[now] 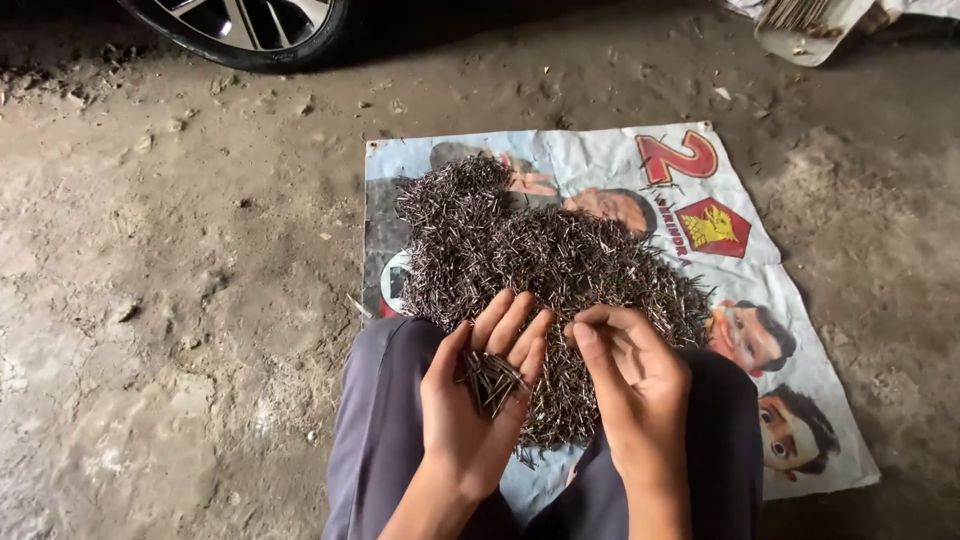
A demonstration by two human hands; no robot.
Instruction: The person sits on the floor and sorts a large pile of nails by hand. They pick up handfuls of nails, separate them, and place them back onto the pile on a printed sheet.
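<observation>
A large heap of small dark metal nails point(520, 250) lies on a printed plastic banner point(810, 330) spread on the dirt ground. My left hand point(480, 400) is palm up at the near edge of the heap, cupping a small bundle of nails point(492, 378). My right hand point(635, 385) is beside it, fingers curled and pinched together just over the heap's edge; whether it holds a nail I cannot tell. My knees in grey trousers point(375, 430) frame both hands.
A car wheel point(245, 25) stands at the top left. A white tray point(805, 30) with thin sticks sits at the top right. Bare, rough dirt ground point(160, 300) stretches to the left of the banner.
</observation>
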